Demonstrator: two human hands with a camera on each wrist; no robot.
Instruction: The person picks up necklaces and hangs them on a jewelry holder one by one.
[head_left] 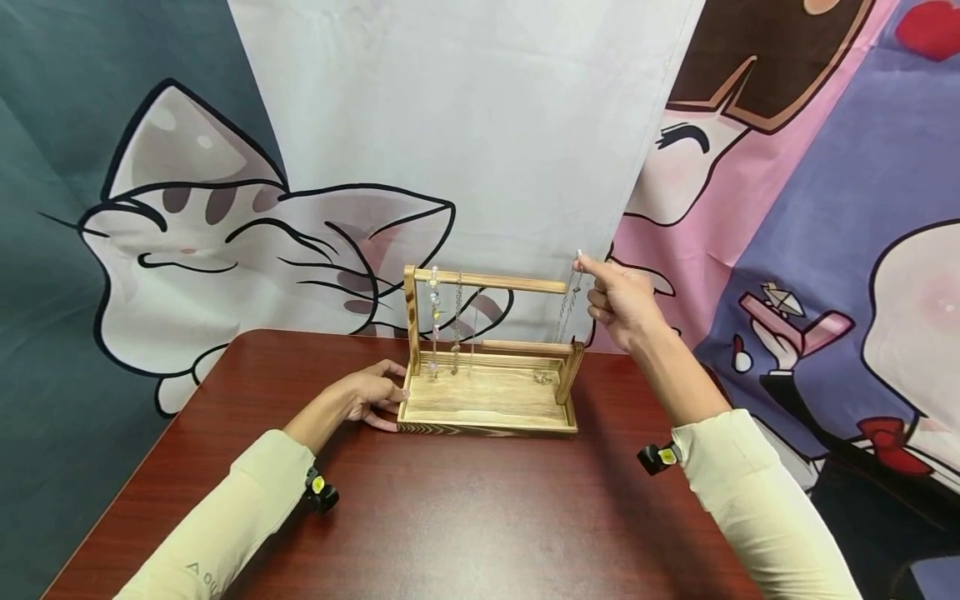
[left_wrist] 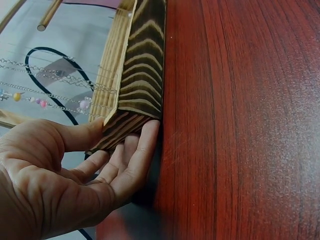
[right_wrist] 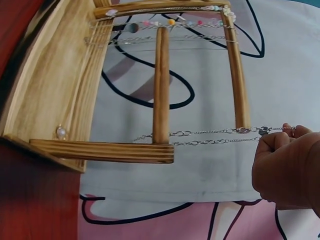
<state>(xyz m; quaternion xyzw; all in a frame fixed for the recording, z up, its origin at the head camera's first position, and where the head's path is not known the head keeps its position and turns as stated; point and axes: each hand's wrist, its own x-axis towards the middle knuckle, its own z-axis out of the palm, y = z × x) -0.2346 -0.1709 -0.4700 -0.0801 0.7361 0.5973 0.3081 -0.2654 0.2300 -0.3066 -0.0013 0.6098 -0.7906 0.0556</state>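
I read this as indoors, studio-like; exact room unclear. Wood-grain table [head_left: 525,508] under left hand [head_left: 371,393]; cartoon-printed cloth [head_left: 480,125] hung as backdrop beyond it and right hand [head_left: 624,304].

One stand [head_left: 487,406], four necklaces [right_wrist: 182,133]

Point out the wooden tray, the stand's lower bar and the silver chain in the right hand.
Wooden tray [head_left: 480,402]: head view, on its bare floor.
Lower bar [right_wrist: 161,85]: right wrist view, midway along its length.
Silver chain [right_wrist: 215,131]: right wrist view, on the upper of its two strands.
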